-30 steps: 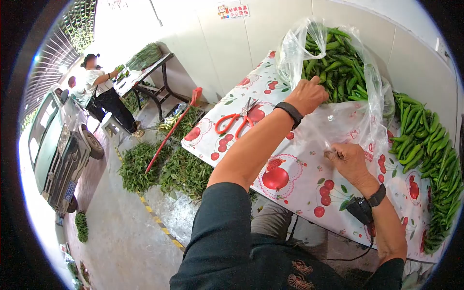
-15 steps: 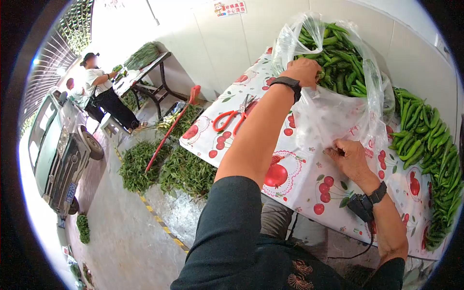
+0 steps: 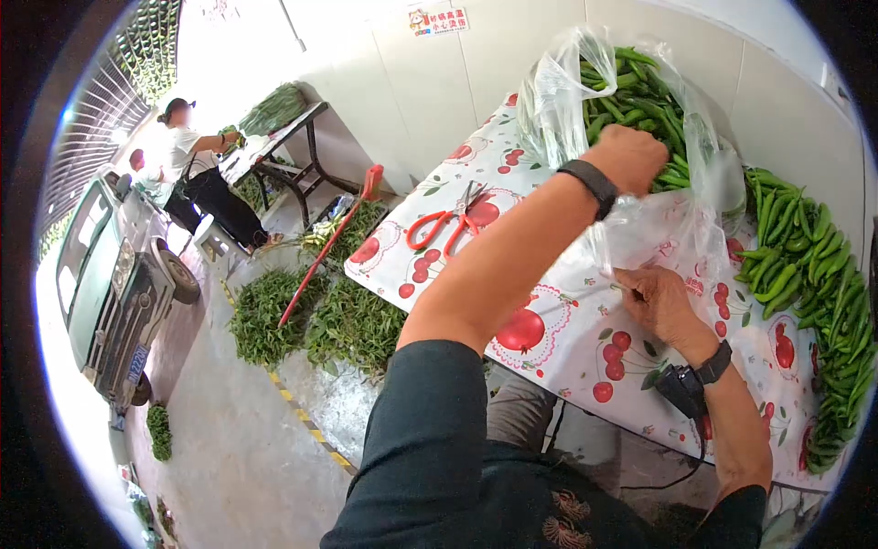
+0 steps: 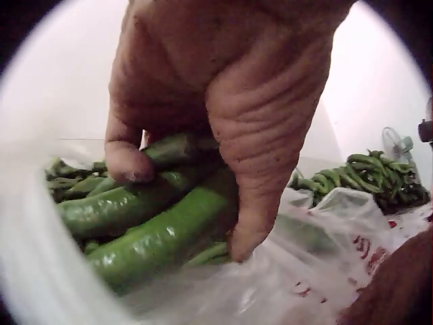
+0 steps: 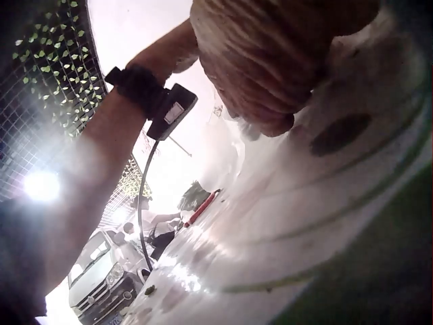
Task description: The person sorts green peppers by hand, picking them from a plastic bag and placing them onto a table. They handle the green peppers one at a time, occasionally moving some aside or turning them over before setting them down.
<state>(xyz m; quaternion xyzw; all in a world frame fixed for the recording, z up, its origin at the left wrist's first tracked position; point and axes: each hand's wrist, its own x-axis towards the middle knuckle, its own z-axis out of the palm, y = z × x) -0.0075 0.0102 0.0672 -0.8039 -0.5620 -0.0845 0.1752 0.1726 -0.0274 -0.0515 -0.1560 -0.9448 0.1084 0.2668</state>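
A clear plastic bag (image 3: 555, 110) lies on its side near the wall, its mouth facing me, full of long green chili peppers (image 3: 642, 96). My left hand (image 3: 633, 157) is at the bag's mouth. In the left wrist view its thumb and fingers curl round green peppers (image 4: 166, 233), whose far ends the hand hides. Lower down, my right hand (image 3: 660, 304) pinches the bag's near edge between thumb and fingers. Whitish plastic shows at its fingertips (image 5: 277, 125) in the right wrist view.
Red-handled scissors (image 3: 448, 224) lie left of my left arm on the cherry-print tablecloth (image 3: 576, 366). A long pile of peppers (image 3: 823, 311) lines the right side. Leafy greens (image 3: 274, 311), a red-handled tool (image 3: 325, 252), a parked vehicle (image 3: 114, 293) and people (image 3: 187, 156) are beyond the table.
My left hand dipped toward the left of the bag's mouth, then moved right across the peppers. The right hand stays at the bag's near edge, which is drawn slightly left.
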